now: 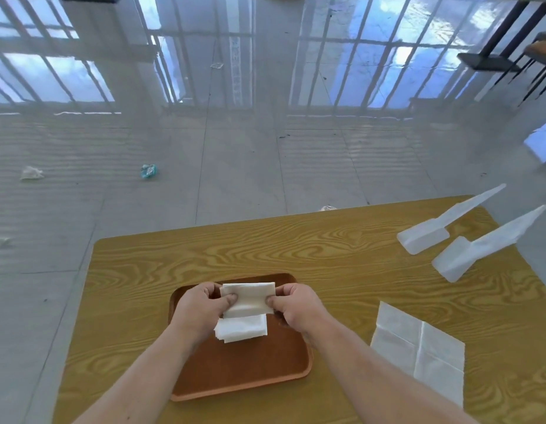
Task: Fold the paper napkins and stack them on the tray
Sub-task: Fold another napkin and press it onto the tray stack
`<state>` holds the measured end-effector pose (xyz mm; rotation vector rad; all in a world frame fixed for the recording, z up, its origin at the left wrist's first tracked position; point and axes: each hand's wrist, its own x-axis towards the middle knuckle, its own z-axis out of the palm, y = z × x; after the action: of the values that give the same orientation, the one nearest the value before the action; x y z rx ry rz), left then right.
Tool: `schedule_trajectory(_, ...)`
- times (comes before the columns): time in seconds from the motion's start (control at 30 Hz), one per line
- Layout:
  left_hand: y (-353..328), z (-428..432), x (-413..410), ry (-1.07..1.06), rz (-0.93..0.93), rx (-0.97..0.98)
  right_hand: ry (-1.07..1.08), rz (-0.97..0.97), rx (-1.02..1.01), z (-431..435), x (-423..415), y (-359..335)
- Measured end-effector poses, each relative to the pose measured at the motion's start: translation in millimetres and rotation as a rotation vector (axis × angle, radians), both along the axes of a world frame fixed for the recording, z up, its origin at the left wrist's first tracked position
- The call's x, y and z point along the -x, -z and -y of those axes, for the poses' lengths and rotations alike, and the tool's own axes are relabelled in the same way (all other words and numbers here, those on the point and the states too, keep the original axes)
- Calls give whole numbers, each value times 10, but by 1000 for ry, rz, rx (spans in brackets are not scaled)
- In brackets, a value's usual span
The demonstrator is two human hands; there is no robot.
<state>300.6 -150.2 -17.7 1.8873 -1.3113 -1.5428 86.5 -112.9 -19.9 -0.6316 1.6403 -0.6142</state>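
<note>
A folded white paper napkin (250,298) is held above the brown tray (265,368) on the wooden table. My left hand (201,307) pinches its left end and my right hand (296,307) pinches its right end. Under the held napkin, a small stack of folded napkins (242,328) lies on the tray's middle. An unfolded napkin (418,347), creased into quarters, lies flat on the table to the right of the tray.
Two white plastic wedge-shaped pieces (449,228) (485,246) lie at the table's far right corner. The table's far edge (265,221) drops to a glossy tiled floor with scraps of litter (149,171). Chair and table legs (510,50) stand far right.
</note>
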Motion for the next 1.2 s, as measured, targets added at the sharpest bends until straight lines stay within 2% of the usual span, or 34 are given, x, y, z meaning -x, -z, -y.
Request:
schedule_trajectory(0.3, 248, -64, -203, 100, 207, 28, -161, -153, -24, -31, -167, 303)
schedule_trajectory(0.63, 446, -58, -214, 168, 316, 18, -261, -255, -39, -53, -161, 434)
schedule_trajectory(0.9, 505, -116, -221, 232, 479, 42, -406, -450, -52, -81, -196, 454)
schedule_trajectory(1.2, 570, -152, -182, 291, 560, 82, -516, -639, -57, -88, -233, 466)
